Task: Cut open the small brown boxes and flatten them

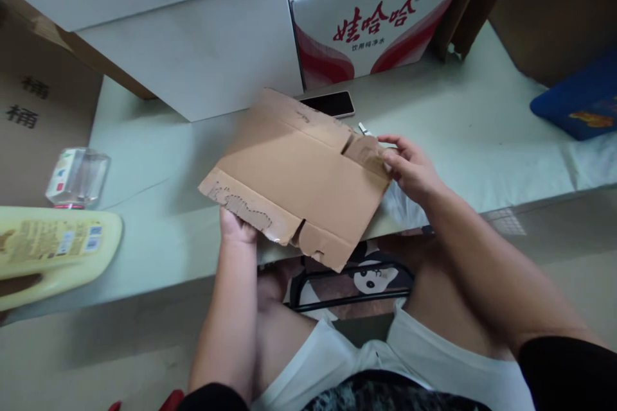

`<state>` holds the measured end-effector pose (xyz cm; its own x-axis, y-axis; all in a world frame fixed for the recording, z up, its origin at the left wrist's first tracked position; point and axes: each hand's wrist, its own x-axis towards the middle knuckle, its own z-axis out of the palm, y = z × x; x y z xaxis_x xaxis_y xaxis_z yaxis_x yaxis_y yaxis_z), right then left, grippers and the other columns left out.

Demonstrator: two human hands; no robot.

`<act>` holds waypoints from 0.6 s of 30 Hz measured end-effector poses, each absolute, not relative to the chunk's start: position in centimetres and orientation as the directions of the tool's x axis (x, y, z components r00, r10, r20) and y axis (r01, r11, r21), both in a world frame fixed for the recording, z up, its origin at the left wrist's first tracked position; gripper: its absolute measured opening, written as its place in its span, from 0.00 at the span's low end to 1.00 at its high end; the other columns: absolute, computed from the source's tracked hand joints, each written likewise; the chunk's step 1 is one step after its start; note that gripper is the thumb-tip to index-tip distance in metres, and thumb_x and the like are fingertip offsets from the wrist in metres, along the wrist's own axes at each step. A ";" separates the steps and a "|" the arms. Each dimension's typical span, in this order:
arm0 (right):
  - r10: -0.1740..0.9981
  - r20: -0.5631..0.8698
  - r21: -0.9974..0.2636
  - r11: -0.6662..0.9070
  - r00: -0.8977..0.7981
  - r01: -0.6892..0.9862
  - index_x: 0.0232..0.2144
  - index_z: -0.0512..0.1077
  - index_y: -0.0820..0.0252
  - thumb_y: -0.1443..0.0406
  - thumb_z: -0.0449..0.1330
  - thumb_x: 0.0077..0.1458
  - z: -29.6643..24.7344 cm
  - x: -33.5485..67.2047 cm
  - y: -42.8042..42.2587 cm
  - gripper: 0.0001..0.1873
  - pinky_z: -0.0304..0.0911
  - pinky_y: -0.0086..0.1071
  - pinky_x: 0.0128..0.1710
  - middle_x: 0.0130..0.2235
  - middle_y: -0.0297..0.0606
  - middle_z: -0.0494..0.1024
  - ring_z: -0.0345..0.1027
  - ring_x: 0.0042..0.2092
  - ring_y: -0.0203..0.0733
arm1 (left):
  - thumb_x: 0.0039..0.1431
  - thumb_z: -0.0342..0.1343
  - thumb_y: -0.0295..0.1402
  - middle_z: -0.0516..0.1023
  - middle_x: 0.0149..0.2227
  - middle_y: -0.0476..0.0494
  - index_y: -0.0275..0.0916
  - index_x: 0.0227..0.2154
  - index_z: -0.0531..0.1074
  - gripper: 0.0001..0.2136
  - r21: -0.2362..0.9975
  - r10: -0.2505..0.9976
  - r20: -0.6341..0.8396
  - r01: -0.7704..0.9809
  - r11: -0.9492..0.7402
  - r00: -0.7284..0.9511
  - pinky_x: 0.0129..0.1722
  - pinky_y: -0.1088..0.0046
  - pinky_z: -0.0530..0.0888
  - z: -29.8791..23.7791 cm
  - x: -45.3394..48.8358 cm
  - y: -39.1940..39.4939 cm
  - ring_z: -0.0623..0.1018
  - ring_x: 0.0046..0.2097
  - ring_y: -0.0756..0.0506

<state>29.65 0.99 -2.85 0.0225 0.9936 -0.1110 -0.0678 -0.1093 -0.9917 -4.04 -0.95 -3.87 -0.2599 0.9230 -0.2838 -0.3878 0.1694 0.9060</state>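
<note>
A flattened piece of brown cardboard (299, 170), creased with torn flaps, is held up tilted over the front of the table. My left hand (237, 226) supports its lower left edge from beneath, with most of the fingers hidden behind the sheet. At the right corner flap, my right hand (407, 167) pinches the cardboard between thumb and fingers. Behind the sheet lies a dark-screened phone (330, 104), partly covered. A small white-tipped object (364, 129) shows beside the right flap; its kind is unclear. Clear plastic (403, 205) sits under my right hand.
White boxes (202, 45) and a red-and-white carton (371, 32) stand at the back. On the left are a clear plastic bottle (91, 176), a large yellow bottle (58, 250) and a brown carton (43, 103). A blue container (578, 103) stands right. The pale-covered table (482, 141) ends near my knees.
</note>
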 end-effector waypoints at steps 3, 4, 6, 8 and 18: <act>0.994 -0.080 -0.995 -0.076 0.069 -0.057 0.36 0.69 0.57 0.51 0.68 0.46 -2.8 28.9 0.8 0.21 0.49 0.26 0.20 0.21 0.24 0.61 0.51 0.20 0.29 | 0.58 0.54 0.56 0.84 0.43 0.39 0.43 0.44 0.77 0.24 0.903 0.907 -0.281 -0.406 0.140 -0.313 0.50 0.61 0.80 -3.0 -4.3 -0.6 0.80 0.55 0.39; 0.995 -0.063 -0.997 -0.060 0.077 -0.047 0.32 0.67 0.57 0.51 0.68 0.46 -2.7 28.7 0.7 0.20 0.48 0.26 0.19 0.21 0.24 0.60 0.50 0.20 0.28 | 0.58 0.53 0.57 0.84 0.44 0.38 0.43 0.44 0.77 0.24 0.901 0.914 -0.262 -0.418 0.116 -0.310 0.51 0.61 0.79 -2.7 -4.4 -0.5 0.80 0.56 0.38; 0.994 -0.038 -0.999 -0.036 0.101 -0.019 0.30 0.64 0.57 0.50 0.68 0.46 -2.7 28.2 0.7 0.22 0.48 0.26 0.19 0.21 0.24 0.60 0.50 0.20 0.28 | 0.59 0.52 0.58 0.83 0.46 0.37 0.42 0.43 0.77 0.25 0.889 0.931 -0.223 -0.451 0.073 -0.288 0.53 0.60 0.79 -2.3 -4.6 -0.5 0.79 0.57 0.38; 0.989 -0.010 -1.000 -0.011 0.146 0.006 0.31 0.64 0.56 0.47 0.68 0.47 -2.8 27.9 0.6 0.23 0.50 0.26 0.20 0.23 0.26 0.61 0.51 0.21 0.28 | 0.57 0.56 0.55 0.83 0.47 0.39 0.42 0.41 0.77 0.21 0.880 0.935 -0.206 -0.472 0.048 -0.288 0.55 0.60 0.78 -2.3 -4.8 -0.7 0.78 0.59 0.38; 0.899 -0.278 -0.955 -0.298 -0.339 -0.007 0.32 0.70 0.58 0.40 0.71 0.40 -2.6 25.1 -3.0 0.31 0.60 0.29 0.18 0.25 0.33 0.72 0.62 0.22 0.34 | 0.55 0.65 0.39 0.84 0.45 0.42 0.42 0.36 0.76 0.09 0.844 0.922 -0.275 -0.528 0.097 -0.271 0.56 0.65 0.77 -2.4 -5.2 -1.7 0.80 0.55 0.41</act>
